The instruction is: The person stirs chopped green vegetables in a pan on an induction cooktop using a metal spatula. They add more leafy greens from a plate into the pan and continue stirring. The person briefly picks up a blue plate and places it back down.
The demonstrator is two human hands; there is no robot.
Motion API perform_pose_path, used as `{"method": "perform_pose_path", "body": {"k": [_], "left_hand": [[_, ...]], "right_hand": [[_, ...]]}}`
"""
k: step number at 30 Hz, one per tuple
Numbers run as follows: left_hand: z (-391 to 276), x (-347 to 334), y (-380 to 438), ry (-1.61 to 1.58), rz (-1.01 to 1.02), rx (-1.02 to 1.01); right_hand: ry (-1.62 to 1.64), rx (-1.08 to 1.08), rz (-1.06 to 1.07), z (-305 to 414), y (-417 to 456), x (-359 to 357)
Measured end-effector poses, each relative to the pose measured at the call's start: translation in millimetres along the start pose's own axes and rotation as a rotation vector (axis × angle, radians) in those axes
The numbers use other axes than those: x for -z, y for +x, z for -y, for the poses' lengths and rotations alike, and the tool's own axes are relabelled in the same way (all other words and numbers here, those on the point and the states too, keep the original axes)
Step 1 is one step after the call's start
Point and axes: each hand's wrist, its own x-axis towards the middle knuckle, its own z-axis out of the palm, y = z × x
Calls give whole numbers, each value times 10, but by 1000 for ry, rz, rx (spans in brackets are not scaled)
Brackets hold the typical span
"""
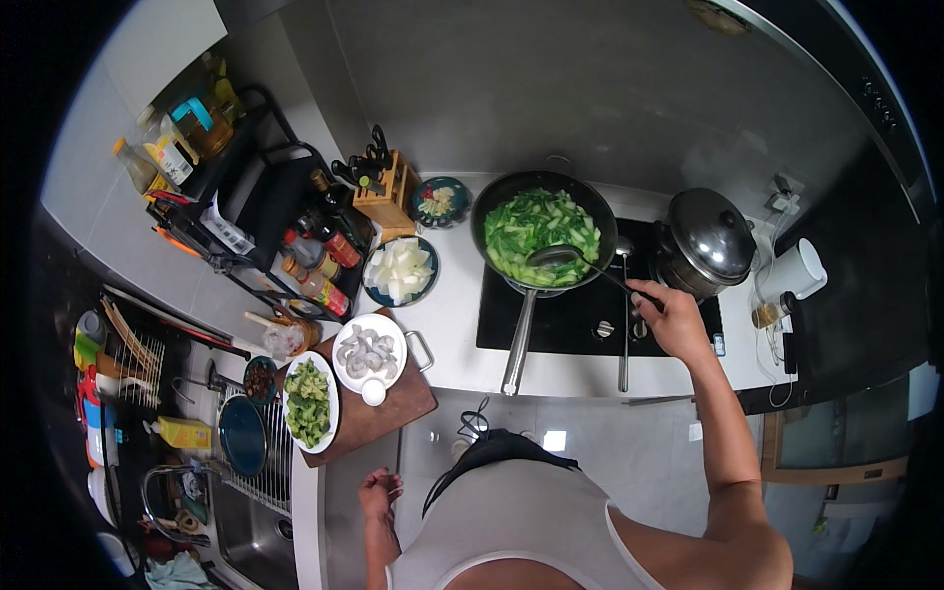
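My right hand [671,321] grips the dark handle of a ladle [557,256]. The ladle's bowl rests among chopped leafy greens [527,228] in a dark wok [607,221]. That wok sits at the left of a black glass cooktop [560,324], its steel handle [521,343] pointing towards me. Low by my side hangs my left hand [380,490], empty, with loosely bent fingers. It is nearest to a wooden cutting board [402,409], which carries a white plate of peeled shrimp [365,352], a small white dish [374,392] and an oval plate of green vegetable pieces [307,402].
Right of the wok stand a long-handled spoon [625,317] and a lidded steel pot [708,236]. Leftward are a plate of white slices [400,271], chopped garlic on a dish [440,201], a knife block [391,195], a bottle rack [265,214] and a sink [254,527].
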Motion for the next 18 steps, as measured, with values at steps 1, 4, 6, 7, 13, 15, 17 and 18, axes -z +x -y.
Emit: {"method": "perform_pose_path", "body": {"k": [1,4,6,7,13,15,17,18], "left_hand": [[18,9,26,-7,3,-5],[42,16,55,-19,4,-6],[51,15,62,-23,4,-5],[56,21,57,-23,5,-6],[3,27,-61,-14,13,-14],[-15,33,-109,-19,-6,-17],[48,84,-131,-18,-24,-9],[102,122,-147,-30,-42,-2]], "right_hand": [[-1,-3,-6,-25,24,9],[-10,99,-108,-158,125,-43],[-4,77,-239,-235,261,-181],[-2,65,-302,-270,344,-269],[6,-67,-469,-565,948,-878],[39,-23,-504,-764,1066,-1097],[15,-2,-482,-893,1077,-1229],[27,-7,-452,-852,1049,-1220]]}}
